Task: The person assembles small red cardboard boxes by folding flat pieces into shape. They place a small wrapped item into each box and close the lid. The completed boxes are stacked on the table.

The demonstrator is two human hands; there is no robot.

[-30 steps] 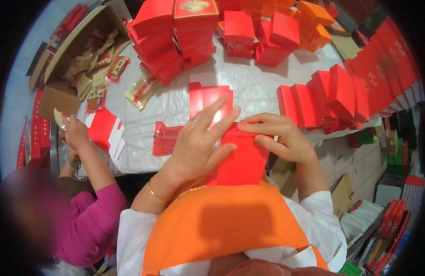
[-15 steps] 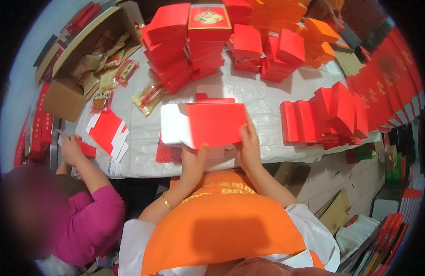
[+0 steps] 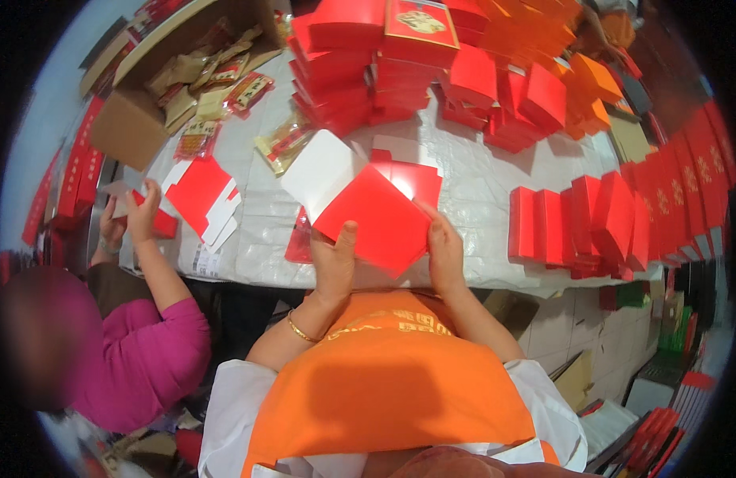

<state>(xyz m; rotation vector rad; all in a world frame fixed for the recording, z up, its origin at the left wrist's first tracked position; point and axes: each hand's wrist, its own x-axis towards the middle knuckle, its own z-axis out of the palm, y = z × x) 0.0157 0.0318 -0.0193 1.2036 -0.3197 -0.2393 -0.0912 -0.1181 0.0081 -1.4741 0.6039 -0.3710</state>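
Observation:
Between my two hands is a red carton (image 3: 376, 217) with a white inner flap folded out at its upper left. My left hand (image 3: 334, 259) grips its lower left side, thumb on the red face. My right hand (image 3: 445, 251) holds the right edge, fingers partly behind it. The carton is tilted, one corner pointing toward me. Just beyond it another flat red and white carton blank (image 3: 420, 179) lies on the table, partly covered. A red packet (image 3: 299, 240) shows beside my left hand.
Stacked red boxes (image 3: 340, 68) and orange boxes (image 3: 595, 80) stand at the back. More red boxes (image 3: 579, 223) line the right. At left are a cardboard box (image 3: 129, 131) of wrapped snacks, a red blank (image 3: 199, 195) and a co-worker's hands (image 3: 143, 211) with a carton piece.
The carton in my hands has turned from level to slanted, its white flap now raised. My view has shifted a little. The co-worker has lifted a carton piece in both hands.

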